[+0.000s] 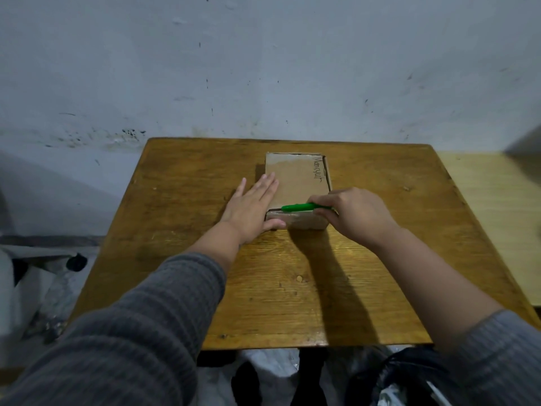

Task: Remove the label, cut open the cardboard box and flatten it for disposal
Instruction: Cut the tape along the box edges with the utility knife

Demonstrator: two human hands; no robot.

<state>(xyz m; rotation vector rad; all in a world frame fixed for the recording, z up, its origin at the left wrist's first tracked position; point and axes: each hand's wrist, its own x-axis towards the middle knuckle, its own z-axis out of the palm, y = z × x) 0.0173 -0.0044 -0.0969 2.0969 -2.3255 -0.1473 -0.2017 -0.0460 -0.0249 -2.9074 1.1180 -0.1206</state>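
A small brown cardboard box (298,180) lies flat near the far middle of the wooden table (263,288), with handwriting along its right edge. My left hand (253,206) rests flat, fingers spread, on the box's left side and near left corner, thumb against the front face. My right hand (354,215) grips a green cutter (298,207) that lies along the box's near top edge, tip pointing left. I see no label on the top face.
A stained grey wall stands right behind the table. A lighter wooden surface (491,215) adjoins the table on the right. A dark bag (404,376) sits below the table's near edge, and pale plastic clutter (38,273) lies on the floor at the left.
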